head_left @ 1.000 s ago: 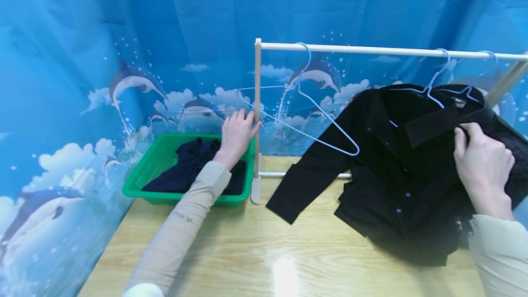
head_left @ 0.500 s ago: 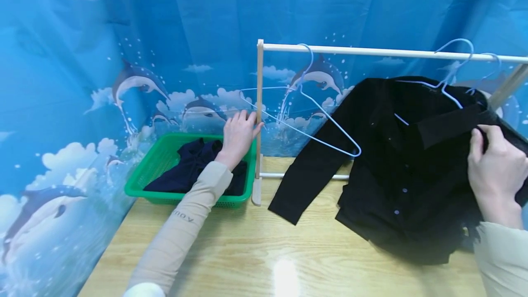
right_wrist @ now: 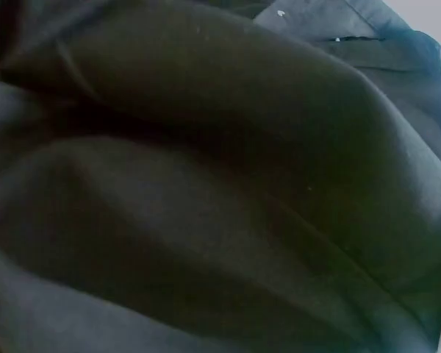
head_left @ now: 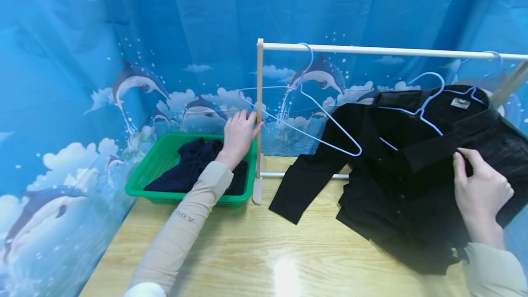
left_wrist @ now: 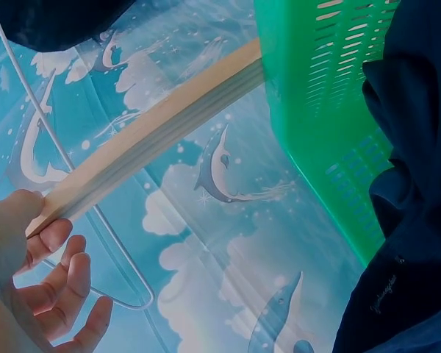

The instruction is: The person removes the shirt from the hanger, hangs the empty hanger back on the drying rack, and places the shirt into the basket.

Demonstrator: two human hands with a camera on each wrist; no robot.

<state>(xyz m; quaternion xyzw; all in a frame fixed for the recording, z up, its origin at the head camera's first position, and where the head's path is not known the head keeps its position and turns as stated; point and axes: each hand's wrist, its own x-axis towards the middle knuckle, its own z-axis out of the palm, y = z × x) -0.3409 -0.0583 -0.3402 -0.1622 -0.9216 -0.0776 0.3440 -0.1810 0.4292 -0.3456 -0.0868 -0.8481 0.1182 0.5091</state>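
My right hand (head_left: 482, 187) pinches the front edge of a black button-up shirt (head_left: 396, 223) near its collar. A light-blue hanger (head_left: 421, 111) sits inside the shirt's neck, its hook below and in front of the rod (head_left: 371, 50). One sleeve hangs left, with the hem low over the table. Black cloth fills the right wrist view. My left hand (head_left: 239, 136) holds the rack's wooden post (head_left: 259, 104); in the left wrist view, thumb and index finger pinch the post (left_wrist: 154, 121) while the other fingers curl loosely.
A bare blue hanger (head_left: 301, 87) hangs near the rod's left end. Behind the shirt, a dark garment (head_left: 495, 136) hangs on another hanger at the right. A green basket (head_left: 138, 182) holding dark navy clothes (head_left: 177, 173) stands left of the rack on the wooden table (head_left: 247, 251).
The shirt's hanger hook has risen off the rod, then come down and forward with my right hand, uncovering the garment behind. My left hand stays on the post.
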